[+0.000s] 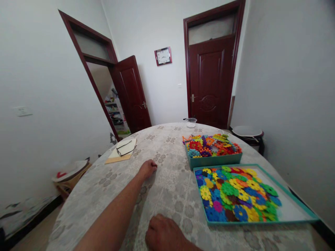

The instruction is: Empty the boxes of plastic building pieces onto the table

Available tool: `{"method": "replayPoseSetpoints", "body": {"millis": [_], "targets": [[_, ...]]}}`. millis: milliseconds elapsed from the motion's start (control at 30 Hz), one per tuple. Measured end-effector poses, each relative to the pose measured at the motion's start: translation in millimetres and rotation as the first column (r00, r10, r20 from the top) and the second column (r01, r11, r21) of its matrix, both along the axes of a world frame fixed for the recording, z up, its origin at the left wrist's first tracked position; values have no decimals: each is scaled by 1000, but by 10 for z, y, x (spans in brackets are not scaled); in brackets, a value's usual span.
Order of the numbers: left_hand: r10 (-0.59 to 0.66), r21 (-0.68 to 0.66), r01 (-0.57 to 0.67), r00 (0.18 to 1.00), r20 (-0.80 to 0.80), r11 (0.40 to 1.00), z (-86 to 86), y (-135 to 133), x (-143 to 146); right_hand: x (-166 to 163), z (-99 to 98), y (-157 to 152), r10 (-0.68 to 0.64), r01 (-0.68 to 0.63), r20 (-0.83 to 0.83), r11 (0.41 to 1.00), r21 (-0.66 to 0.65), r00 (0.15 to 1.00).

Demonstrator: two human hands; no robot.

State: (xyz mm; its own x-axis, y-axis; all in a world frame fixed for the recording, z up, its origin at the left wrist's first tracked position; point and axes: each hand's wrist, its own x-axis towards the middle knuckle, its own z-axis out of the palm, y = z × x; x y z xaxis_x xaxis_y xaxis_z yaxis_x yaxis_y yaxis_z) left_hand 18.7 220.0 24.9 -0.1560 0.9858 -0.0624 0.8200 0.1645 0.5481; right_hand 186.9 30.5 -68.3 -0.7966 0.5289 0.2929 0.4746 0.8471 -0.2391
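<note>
My left hand (pixel 148 169) rests on the patterned tablecloth (pixel 167 184), its fingers curled in and nothing showing in them. Nearer to me, my right hand (pixel 164 233) lies on the cloth as a loose fist, knuckles up, also with nothing visible in it. To the right of both hands is a shallow teal-rimmed box lid (pixel 295 209) holding many flat, notched plastic discs (pixel 235 191) in yellow, green, blue and orange. Behind it stands a teal box (pixel 216 160) heaped with colourful knobbed plastic pieces (pixel 209 144). Neither hand touches these.
Eyeglasses (pixel 125 150) lie on a paper pad (pixel 112 159) at the left of the round table. A clear plastic bowl (pixel 191 120) stands at the far edge. Beyond are an open door (pixel 131 90), another door (pixel 211 76), a wall clock (pixel 163 56) and a stool (pixel 247 131).
</note>
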Motion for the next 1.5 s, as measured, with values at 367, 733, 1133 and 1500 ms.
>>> {"method": "replayPoseSetpoints", "body": {"millis": [367, 733, 1133, 1500], "targets": [[-349, 7, 363, 889, 296, 932, 136, -955, 664, 234, 264, 15, 101, -96, -109, 994, 48, 989], [-544, 49, 598, 688, 480, 800, 582, -1057, 1764, 355, 655, 43, 182, -185, -31, 971, -152, 983], [-461, 112, 449, 839, 290, 887, 218, -1080, 1651, 495, 891, -41, 263, -244, 175, 962, -121, 949], [-475, -77, 487, 870, 132, 870, -53, -1308, 1842, 2109, 1506, -494, -324, 224, -475, 941, -255, 818]]}}
